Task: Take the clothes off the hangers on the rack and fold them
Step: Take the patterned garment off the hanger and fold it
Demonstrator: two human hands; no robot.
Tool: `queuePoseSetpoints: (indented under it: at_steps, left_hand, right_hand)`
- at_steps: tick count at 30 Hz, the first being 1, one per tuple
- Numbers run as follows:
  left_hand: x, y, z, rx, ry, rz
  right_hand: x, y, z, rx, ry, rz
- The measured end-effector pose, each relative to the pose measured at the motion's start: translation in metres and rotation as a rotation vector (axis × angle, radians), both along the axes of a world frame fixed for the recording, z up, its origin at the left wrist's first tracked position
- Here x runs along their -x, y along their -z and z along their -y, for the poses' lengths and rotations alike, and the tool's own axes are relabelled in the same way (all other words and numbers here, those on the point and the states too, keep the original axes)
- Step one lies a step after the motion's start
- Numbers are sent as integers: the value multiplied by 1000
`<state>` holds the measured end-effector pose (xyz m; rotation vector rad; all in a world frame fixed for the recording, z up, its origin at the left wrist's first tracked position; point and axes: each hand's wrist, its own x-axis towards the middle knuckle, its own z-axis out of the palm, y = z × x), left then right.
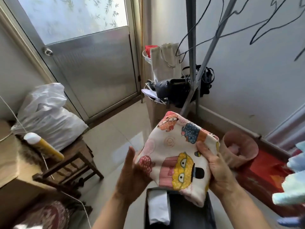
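Observation:
A small white garment with cartoon prints (175, 149) is folded into a compact square and held up in front of me. My right hand (214, 166) grips its right edge, thumb on top. My left hand (132, 172) supports its left edge with the palm turned in and fingers fairly straight. Empty dark wire hangers (257, 28) dangle from the grey rack (191, 47) at the upper right. Below the garment a dark box (184, 212) holds a folded white cloth (158, 207).
A wooden chair (72, 162) with a white plastic sack (47, 113) stands at the left, beside a desk with a yellow bottle (44, 146). Bags (178, 86) pile at the rack's foot. A pink bucket (237, 149) and light blue fabric (292, 182) are at the right.

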<state>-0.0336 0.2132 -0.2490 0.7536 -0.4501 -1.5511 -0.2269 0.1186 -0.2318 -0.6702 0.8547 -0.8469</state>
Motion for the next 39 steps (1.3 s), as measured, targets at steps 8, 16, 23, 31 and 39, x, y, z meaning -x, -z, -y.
queuePoseSetpoints:
  at_steps: [8,16,23,31,39]
  left_hand:
    - [-10,82,46,-368,-104,618]
    - [7,205,67,-557,-358,627]
    - [7,310,68,-732,-122,295]
    - [18,407,72,-759,-139,595]
    - [46,539,52,-859,117,617]
  right_hand:
    - [-15,102,33,-104,-268,-49]
    - [-21,231,36,-148,-106,-160]
    - [-14,318,41,-171,-101,-237]
    - [9,418,25,-392,-120,-296]
    - [51,538,8,-554,-18,-418]
